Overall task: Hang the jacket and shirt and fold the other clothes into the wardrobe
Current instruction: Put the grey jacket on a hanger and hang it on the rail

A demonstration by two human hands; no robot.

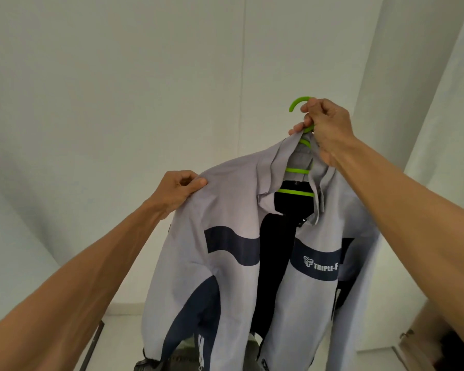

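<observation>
A light grey jacket [231, 210] with navy panels and a "TRIPLE-F" logo hangs on a bright green plastic hanger [298, 103], held up in front of a white wall. My right hand [326, 129] grips the hanger's neck just under the hook, together with the jacket's collar. My left hand [178, 192] pinches the jacket's left shoulder fabric. The jacket front is open, showing its dark lining and the hanger's green bars. The lower hem runs out of the bottom of the view.
A white wall [118, 103] fills the background. A tall white panel, perhaps the wardrobe's side [439, 129], stands at the right, with a wooden edge and hinge [410, 336] at the lower right. A dark metal frame [94, 341] shows at the lower left.
</observation>
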